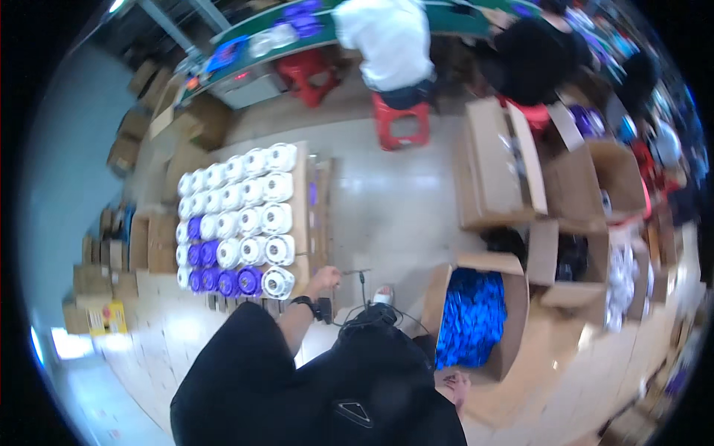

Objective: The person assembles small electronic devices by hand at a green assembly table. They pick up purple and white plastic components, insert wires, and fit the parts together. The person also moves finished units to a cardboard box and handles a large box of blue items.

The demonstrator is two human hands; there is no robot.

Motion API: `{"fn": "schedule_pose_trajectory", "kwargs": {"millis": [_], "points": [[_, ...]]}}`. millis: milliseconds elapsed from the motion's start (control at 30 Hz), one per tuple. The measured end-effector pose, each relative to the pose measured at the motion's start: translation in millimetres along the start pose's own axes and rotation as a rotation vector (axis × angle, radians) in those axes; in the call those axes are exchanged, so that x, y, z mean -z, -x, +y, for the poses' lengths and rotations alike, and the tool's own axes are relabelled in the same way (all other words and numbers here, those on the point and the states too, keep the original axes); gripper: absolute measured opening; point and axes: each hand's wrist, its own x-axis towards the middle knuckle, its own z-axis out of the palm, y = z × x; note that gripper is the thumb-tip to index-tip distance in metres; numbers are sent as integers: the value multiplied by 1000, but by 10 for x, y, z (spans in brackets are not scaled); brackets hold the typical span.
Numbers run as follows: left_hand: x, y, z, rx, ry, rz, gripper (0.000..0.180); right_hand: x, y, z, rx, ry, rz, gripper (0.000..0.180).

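My left hand [325, 279], with a dark band at the wrist, is closed beside the right edge of a pallet stack. A thin dark rod [356, 272] sticks out to its right, and a black cylindrical piece [325, 311] shows below it; what the fingers grip is unclear. From there a black cable [401, 315] loops across my front. Rows of white round housings [277, 218] and several purple round housings [250, 281] cover the stack. Low on the right, my right hand [456, 386] is curled palm-up near a carton of blue packets [470, 316], with tiny dark specks at its fingers.
Open cartons [595, 178] crowd the right side, one with black bags [571, 256]. Ahead, a person in white [390, 48] sits on a red stool [401, 123] at a green bench [454, 21]; another in black [539, 56] sits further right. Cartons [152, 241] stand at left.
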Motion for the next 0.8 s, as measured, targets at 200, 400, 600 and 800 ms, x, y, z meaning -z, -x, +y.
{"fn": "schedule_pose_trajectory", "kwargs": {"millis": [200, 400, 600, 800], "points": [[113, -254, -398, 6, -87, 89, 25, -580, -1067, -1804, 154, 355, 37, 27], [1065, -600, 313, -326, -78, 337, 21, -1435, -2063, -2756, 49, 508, -161, 30], [1606, -934, 664, -22, -227, 349, 30, -2704, -2939, -4130, 285, 800, -411, 28], [1706, -1116, 1185, 171, 426, 367, 28, -4194, -3983, -5768, 166, 1033, -440, 41]]}}
